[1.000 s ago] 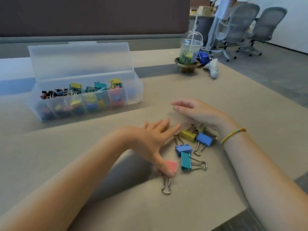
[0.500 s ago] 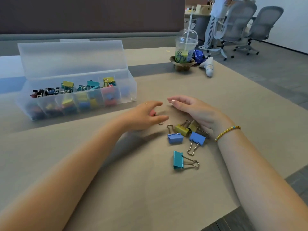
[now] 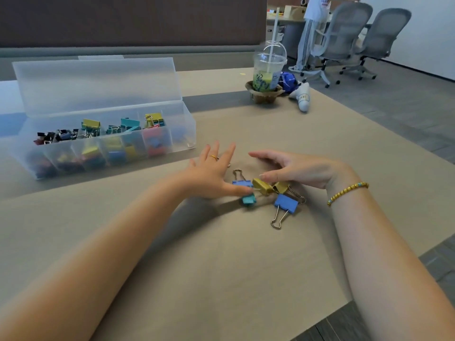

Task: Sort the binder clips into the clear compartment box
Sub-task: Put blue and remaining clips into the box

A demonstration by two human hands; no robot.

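Observation:
The clear compartment box stands open at the left, its lid upright, with several coloured binder clips sorted inside. On the brown paper lies a small pile: a blue clip, two yellow clips, a larger blue clip and a teal clip. My left hand lies flat with fingers spread, its thumb touching the teal clip. My right hand arches loosely over the yellow clips, with the thumb tip resting on one. Neither hand grips a clip.
A plastic drink cup with a straw sits in a brown holder at the back, beside a blue bag and a white object. Office chairs and a standing person are far right. The paper's edge runs along the near right.
My left hand swung back from near the box to the pile and spread its fingers; the pink clip it held is out of sight. The teal clip slid up towards the pile.

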